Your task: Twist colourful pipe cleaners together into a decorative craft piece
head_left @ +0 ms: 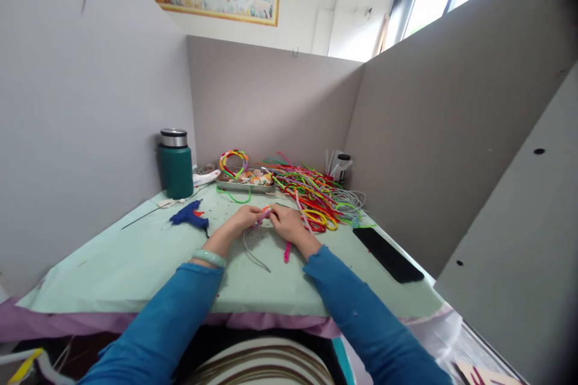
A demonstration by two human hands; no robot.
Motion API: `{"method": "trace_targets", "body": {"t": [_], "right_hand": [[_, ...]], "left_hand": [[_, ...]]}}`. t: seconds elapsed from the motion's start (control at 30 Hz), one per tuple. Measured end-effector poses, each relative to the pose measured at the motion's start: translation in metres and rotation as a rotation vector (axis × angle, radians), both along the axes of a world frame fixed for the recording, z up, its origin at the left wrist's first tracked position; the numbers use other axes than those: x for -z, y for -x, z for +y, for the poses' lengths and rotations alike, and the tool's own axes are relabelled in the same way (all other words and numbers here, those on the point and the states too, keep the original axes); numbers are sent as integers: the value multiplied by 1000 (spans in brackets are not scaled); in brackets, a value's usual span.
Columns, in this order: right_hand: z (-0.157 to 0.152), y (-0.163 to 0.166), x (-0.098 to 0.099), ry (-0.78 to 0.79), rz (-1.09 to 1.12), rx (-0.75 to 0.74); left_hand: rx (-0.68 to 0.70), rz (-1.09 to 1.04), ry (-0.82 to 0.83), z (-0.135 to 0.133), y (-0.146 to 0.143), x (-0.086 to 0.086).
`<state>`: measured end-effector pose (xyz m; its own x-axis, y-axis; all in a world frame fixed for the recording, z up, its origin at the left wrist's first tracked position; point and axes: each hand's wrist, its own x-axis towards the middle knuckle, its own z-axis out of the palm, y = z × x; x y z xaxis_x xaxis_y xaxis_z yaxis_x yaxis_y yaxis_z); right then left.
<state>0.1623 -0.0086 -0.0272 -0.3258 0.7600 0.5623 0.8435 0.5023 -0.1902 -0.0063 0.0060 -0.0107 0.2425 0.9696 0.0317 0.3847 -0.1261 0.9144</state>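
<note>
My left hand [246, 218] and my right hand [286, 222] meet over the middle of the table. Between their pinched fingertips is a purple fuzzy pipe cleaner [259, 222], with a bit of orange showing at the top. Fingers hide most of the piece. A thin grey wire [256, 257] curves down onto the cloth below my left hand; whether it joins the held piece I cannot tell. Under my right wrist, the end of a bright pink pipe cleaner [287, 251] sticks out.
Behind my hands lie a heap of coloured pipe cleaners [311, 189] and a metal tray [246, 187] of small pieces, with a multicoloured ring [233, 163]. To the left are a blue glue gun [189, 215] and a green bottle [176, 165]. A black phone-like slab [388, 254] lies right. Grey partitions [275, 96] enclose the table.
</note>
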Motion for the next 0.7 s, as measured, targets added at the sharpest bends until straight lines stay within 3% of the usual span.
{"method": "trace_targets", "body": {"t": [0.7], "right_hand": [[2,0,-1,31,88,-35]], "left_hand": [[6,-21,-6,4,0,1]]}}
